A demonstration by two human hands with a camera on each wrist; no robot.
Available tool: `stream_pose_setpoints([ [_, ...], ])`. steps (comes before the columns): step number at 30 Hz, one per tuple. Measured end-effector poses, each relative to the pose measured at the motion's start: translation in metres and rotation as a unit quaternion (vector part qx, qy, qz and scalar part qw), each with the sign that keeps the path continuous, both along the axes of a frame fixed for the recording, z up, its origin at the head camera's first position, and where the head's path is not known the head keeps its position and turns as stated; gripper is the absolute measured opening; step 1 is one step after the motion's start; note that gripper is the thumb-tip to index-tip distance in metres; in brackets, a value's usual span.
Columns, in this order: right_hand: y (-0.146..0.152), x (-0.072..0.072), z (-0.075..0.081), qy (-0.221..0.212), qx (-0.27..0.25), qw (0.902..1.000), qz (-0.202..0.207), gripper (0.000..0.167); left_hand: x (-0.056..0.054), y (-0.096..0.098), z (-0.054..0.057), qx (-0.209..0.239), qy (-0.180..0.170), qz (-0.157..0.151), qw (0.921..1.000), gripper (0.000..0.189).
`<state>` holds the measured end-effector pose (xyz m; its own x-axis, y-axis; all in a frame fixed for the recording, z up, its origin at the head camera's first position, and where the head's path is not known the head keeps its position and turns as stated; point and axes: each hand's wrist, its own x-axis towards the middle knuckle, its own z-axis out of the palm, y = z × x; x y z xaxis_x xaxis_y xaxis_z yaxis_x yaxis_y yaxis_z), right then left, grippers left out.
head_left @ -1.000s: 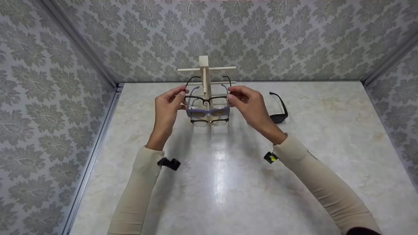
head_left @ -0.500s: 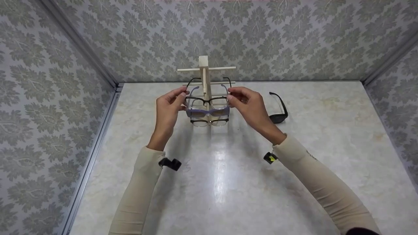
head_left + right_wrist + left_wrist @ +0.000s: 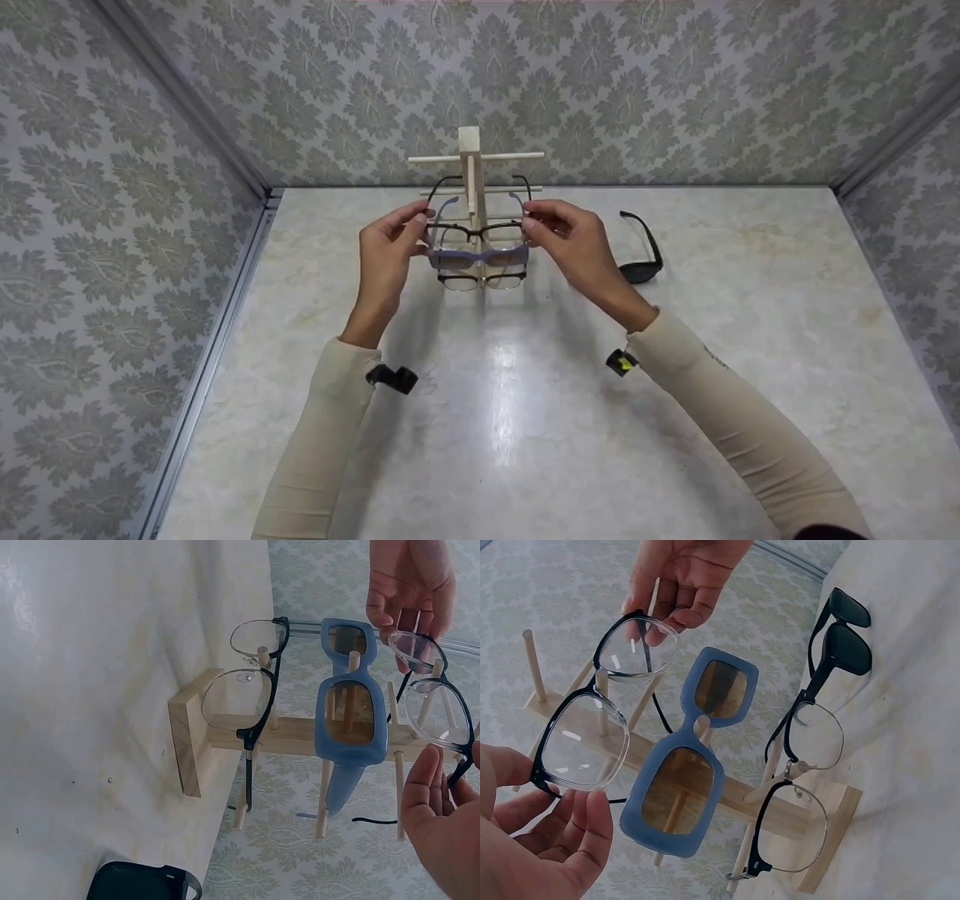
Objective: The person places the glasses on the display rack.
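Both hands hold a pair of eyeglasses (image 3: 475, 234) with a black upper rim and clear lenses, one at each side. My left hand (image 3: 385, 251) pinches the left temple near its hinge; my right hand (image 3: 581, 244) pinches the right temple likewise. The eyeglasses are at a wooden display stand (image 3: 469, 141), their bridge by a peg (image 3: 601, 701) in the left wrist view. Below them on the stand hang blue sunglasses (image 3: 351, 754) with brown lenses. Lowest are half-rim glasses (image 3: 266, 709) with black tops and thin metal lower rims.
Black sunglasses (image 3: 641, 271) lie on the pale marbled table (image 3: 750, 337), right of the stand. A bare crossbar (image 3: 517, 157) crosses the stand's top. Patterned wall panels (image 3: 637, 90) enclose the table at the back and sides.
Almost nothing differs; my left forearm has shifted very slightly to the right. Both hands keep their hold on the eyeglasses at the stand.
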<state>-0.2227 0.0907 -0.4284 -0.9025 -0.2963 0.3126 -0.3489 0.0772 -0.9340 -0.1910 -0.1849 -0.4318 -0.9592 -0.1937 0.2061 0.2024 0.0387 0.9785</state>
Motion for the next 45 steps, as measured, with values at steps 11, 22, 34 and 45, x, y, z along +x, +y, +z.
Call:
stream_pose_setpoints([
  [11, 0.002, -0.006, -0.004, 0.008, -0.014, 0.9999, 0.004, 0.031, 0.002, 0.004, -0.002, -0.006, 0.016, 0.007, 0.9998, 0.031],
  [22, 0.001, -0.006, -0.007, 0.017, -0.013, 0.9998, 0.003, 0.032, 0.003, 0.002, -0.006, -0.005, 0.028, -0.001, 0.9996, 0.034],
  [34, 0.023, -0.003, -0.019, 0.048, 0.023, 0.9974, -0.048, 0.039, 0.021, -0.013, -0.016, -0.046, 0.037, 0.038, 0.9976, 0.045],
  [45, 0.048, -0.002, -0.036, 0.021, 0.033, 0.9971, -0.066, 0.04, 0.05, -0.012, -0.036, -0.051, 0.051, 0.006, 0.9973, 0.028],
])
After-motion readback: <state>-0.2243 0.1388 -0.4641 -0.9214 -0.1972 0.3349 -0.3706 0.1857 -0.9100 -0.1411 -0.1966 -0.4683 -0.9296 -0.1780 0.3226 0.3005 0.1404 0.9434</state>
